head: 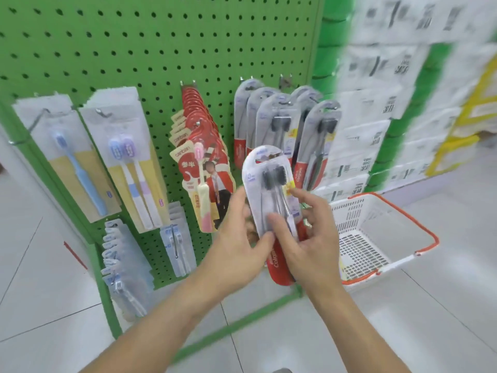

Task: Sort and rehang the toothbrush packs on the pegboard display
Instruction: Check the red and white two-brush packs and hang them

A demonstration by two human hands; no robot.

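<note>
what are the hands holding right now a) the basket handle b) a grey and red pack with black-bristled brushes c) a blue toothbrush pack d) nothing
b: the left hand and right hand both grip a grey and red pack with black-bristled brushes, in front of the pegboard; the basket sits untouched on the floor.

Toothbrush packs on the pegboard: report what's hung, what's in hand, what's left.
Hung: most pegs on the pegboard carry packs, including the matching grey-and-red packs at upper right. In hand: the left hand and right hand both hold a grey-and-red pack, not yet on a peg. Left: hang it; the white basket looks empty.
</note>
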